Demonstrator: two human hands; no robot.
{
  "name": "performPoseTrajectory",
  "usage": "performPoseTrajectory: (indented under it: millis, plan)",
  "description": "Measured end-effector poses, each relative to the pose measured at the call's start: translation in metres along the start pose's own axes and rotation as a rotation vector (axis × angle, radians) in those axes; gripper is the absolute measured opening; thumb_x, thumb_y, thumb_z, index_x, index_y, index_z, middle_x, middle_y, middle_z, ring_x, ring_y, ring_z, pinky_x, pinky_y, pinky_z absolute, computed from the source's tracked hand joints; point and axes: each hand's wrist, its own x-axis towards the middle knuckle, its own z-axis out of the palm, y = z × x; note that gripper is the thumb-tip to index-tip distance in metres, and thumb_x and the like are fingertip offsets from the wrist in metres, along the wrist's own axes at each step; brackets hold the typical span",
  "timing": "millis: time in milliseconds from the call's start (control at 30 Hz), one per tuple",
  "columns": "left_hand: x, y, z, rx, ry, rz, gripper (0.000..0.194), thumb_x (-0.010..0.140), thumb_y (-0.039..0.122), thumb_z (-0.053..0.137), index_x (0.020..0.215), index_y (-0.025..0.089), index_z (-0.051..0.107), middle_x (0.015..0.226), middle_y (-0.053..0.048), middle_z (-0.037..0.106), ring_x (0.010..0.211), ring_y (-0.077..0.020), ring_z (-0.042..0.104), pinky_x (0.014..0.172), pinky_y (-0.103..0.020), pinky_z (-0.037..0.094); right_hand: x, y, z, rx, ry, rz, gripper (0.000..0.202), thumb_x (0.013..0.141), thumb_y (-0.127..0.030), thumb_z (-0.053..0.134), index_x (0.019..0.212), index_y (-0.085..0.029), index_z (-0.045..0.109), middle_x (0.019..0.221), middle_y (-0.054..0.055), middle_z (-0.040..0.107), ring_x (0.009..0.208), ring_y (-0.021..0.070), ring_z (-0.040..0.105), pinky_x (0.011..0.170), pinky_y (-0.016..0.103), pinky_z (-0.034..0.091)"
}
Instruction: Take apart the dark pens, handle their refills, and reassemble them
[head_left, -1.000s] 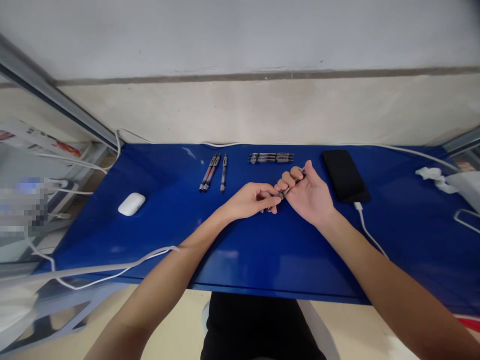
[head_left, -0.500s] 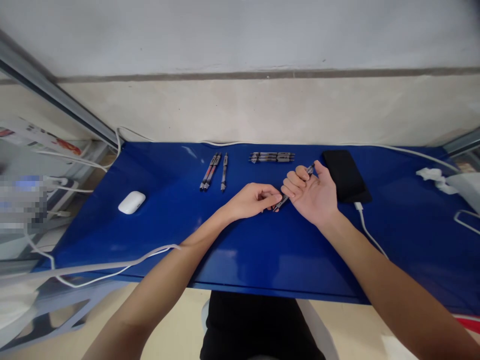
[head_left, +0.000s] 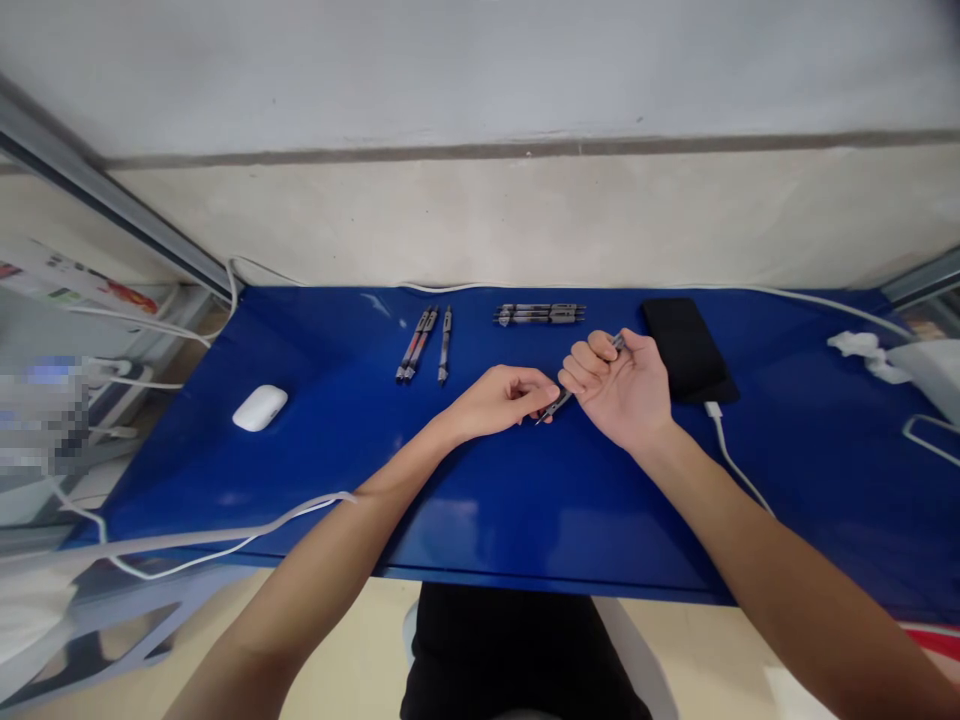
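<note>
My left hand point(head_left: 504, 403) pinches the lower end of a grey pen point(head_left: 555, 405), its tip pointing down and left over the blue table point(head_left: 487, 500). My right hand point(head_left: 621, 385) is palm up, fingers curled round the upper part of the pen, whose other end shows between thumb and forefinger. Several pens point(head_left: 540, 314) lie side by side, level, behind my hands. Farther left, two pens point(head_left: 416, 345) lie together at a slant, and a single pen point(head_left: 445, 346) lies just right of them.
A black phone point(head_left: 686, 345) lies right of my right hand, with a white cable point(head_left: 731, 450) plugged in. At the left is a white earbud case point(head_left: 260, 408). Another cable point(head_left: 247, 535) crosses by my left forearm. White crumpled items point(head_left: 870, 355) sit far right.
The pen's lower end has turned slightly in my left fingers, and its tip now shows more plainly. Both hands stay nearly in place. The whole view has shifted a little.
</note>
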Motion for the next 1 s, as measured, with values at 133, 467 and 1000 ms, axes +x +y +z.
performPoseTrajectory:
  millis: [133,467,1000]
  plan:
    - [0.0003,0.0006,0.0,0.004,-0.008,0.011,0.043,0.094,0.052,0.06,0.097,0.011,0.072,0.076,-0.006,0.07,0.065,-0.0108,0.057,0.056,-0.021,0.042,-0.0005,-0.0002,0.0,0.001,-0.006,-0.002,0.039,0.099,-0.041,0.04,0.068,-0.024,0.025,0.062,-0.004,0.021,0.054,0.014,0.02,0.053,0.028,0.036]
    - [0.0003,-0.0018,0.0006,0.009,-0.009,0.021,0.044,0.093,0.054,0.061,0.097,0.012,0.071,0.075,-0.004,0.068,0.063,-0.0102,0.057,0.057,-0.021,0.043,-0.0011,0.0007,0.001,-0.035,0.011,0.017,0.04,0.099,-0.041,0.043,0.068,-0.024,0.024,0.062,-0.004,0.022,0.052,0.0139,0.023,0.052,0.029,0.037]
    - [-0.0006,-0.0004,0.0002,0.027,-0.012,0.03,0.042,0.095,0.05,0.06,0.099,0.01,0.071,0.076,-0.003,0.066,0.063,-0.0097,0.056,0.057,-0.021,0.042,-0.0014,0.0016,0.001,-0.049,0.003,0.023,0.04,0.098,-0.039,0.044,0.067,-0.024,0.023,0.06,-0.004,0.023,0.052,0.0139,0.024,0.052,0.03,0.036]
